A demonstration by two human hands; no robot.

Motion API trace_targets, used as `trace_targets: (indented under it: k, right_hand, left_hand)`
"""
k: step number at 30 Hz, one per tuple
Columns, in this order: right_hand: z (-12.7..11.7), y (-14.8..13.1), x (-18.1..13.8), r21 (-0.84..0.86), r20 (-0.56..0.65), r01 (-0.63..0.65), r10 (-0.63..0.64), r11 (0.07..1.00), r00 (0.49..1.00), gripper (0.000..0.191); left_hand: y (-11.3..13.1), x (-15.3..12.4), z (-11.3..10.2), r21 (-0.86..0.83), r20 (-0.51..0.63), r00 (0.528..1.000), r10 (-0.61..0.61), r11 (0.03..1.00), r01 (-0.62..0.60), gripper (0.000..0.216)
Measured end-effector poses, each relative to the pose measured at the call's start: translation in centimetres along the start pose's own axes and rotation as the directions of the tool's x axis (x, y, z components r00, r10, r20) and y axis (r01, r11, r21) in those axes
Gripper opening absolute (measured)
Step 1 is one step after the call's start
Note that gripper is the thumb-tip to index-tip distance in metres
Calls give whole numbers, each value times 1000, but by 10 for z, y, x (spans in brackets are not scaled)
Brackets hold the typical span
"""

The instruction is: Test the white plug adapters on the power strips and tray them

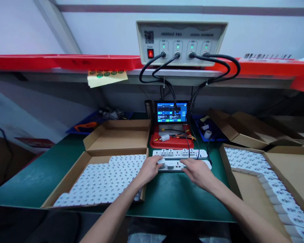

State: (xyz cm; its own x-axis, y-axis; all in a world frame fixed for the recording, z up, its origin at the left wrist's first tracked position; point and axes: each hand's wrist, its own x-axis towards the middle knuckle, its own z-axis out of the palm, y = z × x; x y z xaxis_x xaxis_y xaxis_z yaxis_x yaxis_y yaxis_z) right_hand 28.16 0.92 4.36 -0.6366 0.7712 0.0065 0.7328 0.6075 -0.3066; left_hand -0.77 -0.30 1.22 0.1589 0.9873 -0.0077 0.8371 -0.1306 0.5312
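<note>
My left hand (150, 167) is closed, thumb and fingers pinching a small white charger (161, 161) at the left end of the front power strip (177, 167). Just right of it, another white charger (170, 165) sits on the same strip. Over the strip's right part, my right hand (198, 171) has its fingers curled down; whatever they grip is hidden beneath them. Behind lies a second white power strip (177, 154), with several sockets showing and thin black cables crossing it.
Open cardboard boxes with rows of white chargers flank me, the left box (63, 189) and the right box (231, 179). Behind the strips are a red tray (157, 144) with cables and a lit screen (164, 113). Black cables hang from a powered test box (154, 33) above.
</note>
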Motion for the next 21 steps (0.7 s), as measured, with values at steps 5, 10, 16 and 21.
trace_targets:
  k: [5, 10, 16, 21]
  right_hand:
    - [-10, 49, -33, 38, -42, -104, 106, 994, 994, 24]
    - [-6, 82, -35, 192, -75, -210, 228, 959, 971, 22]
    - [20, 91, -12, 411, -103, -141, 199, 901, 974, 7]
    - [35, 92, -7, 396, -136, -94, 160, 914, 978, 7]
  left_hand:
    - [-7, 2, 2, 0, 17, 1000, 5, 1000, -5, 27]
    - [-7, 3, 5, 10, 62, 998, -3, 1000, 3, 23]
    - [-4, -1, 8, 69, 107, 994, 5, 998, -13, 25]
    - [26, 6, 15, 160, 47, 991, 123, 979, -129, 23]
